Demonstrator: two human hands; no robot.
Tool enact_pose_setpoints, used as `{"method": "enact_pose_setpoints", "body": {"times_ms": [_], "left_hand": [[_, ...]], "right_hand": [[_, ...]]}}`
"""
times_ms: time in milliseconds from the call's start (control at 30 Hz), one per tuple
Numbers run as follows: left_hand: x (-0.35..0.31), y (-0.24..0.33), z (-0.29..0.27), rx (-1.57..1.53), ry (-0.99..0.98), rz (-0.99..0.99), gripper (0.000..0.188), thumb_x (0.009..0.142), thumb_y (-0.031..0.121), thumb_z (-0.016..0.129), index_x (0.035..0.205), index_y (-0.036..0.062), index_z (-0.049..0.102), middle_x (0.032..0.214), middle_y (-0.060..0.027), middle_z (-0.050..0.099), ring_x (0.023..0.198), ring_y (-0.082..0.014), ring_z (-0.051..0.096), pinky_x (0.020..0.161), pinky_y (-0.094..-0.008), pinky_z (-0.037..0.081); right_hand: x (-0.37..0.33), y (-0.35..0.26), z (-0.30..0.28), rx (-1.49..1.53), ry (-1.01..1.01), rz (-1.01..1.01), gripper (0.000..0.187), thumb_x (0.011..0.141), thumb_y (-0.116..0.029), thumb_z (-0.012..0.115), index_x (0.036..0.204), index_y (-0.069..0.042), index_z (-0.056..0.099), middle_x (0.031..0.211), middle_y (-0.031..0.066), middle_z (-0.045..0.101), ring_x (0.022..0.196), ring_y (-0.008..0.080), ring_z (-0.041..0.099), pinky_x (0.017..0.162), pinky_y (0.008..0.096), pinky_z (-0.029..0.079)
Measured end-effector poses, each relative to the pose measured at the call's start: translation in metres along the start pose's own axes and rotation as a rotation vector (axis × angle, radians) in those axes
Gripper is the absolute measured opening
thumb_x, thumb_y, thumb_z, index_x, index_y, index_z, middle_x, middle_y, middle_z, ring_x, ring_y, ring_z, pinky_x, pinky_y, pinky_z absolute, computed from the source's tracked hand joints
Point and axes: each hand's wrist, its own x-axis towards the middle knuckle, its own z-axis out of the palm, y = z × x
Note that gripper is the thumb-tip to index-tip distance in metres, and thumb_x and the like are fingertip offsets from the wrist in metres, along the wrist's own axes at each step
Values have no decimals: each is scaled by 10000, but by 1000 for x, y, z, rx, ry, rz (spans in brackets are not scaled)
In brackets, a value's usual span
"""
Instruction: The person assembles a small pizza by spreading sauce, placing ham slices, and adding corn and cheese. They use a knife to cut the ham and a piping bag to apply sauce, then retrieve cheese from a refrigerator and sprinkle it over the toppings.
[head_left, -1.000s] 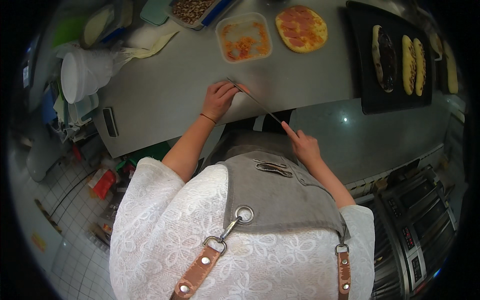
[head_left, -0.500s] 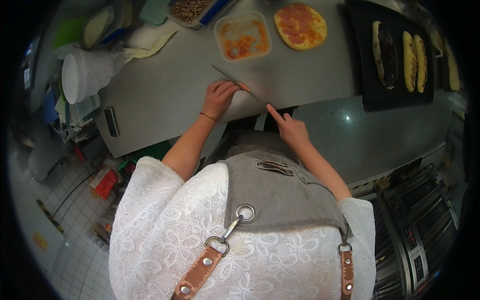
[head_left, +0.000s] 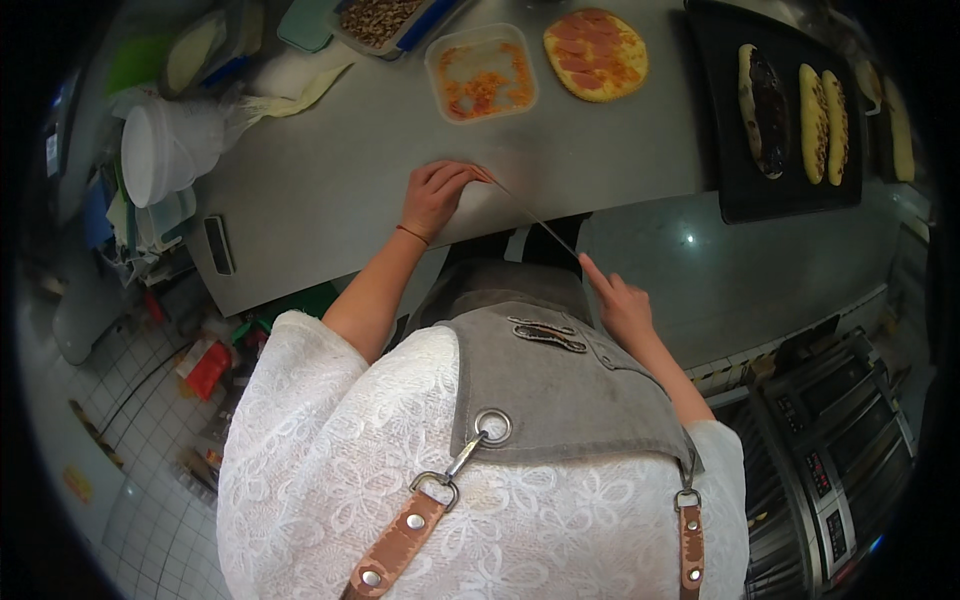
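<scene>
My left hand rests over the steel worktop with its fingers bunched together. At the fingertips a small pinkish-orange piece shows, mostly hidden by the fingers; it looks like sliced ham, but its kind is not clear. A long, thin knife runs slantwise from beside those fingertips to my right hand. That hand is closed round the knife's handle, its index finger stretched toward the blade. Beyond stand a flat round bread topped with pink slices and a clear plastic tub with orange shreds.
A black tray with long breads, one dark-topped, lies at the right. A white tub, a piping bag and a dark rectangular device are at the left. The steel worktop's front edge runs before me.
My right hand has drawn the knife back toward me and to the right, so its tip now lies near my left fingertips. My left hand has stayed almost in place.
</scene>
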Motion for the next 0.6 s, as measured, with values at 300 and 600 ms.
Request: {"method": "enact_pose_setpoints", "body": {"times_ms": [300,600], "left_hand": [[-16,-8,9,81,17,-17,357,690,-33,679,959,203,679,1024,76,639,1002,-169,581,859,-325,456],[-13,-7,8,77,5,-9,348,701,-20,683,964,208,682,1011,78,642,1000,-156,581,860,-320,454]], "right_hand": [[23,-4,21,24,-4,-44,812,774,-35,590,1482,-354,351,683,86,464,472,275,522,449,410,461],[81,-26,42,58,-62,-17,805,803,-36,571,1488,-372,314,702,100,495,510,310,546,483,438,475]]}}
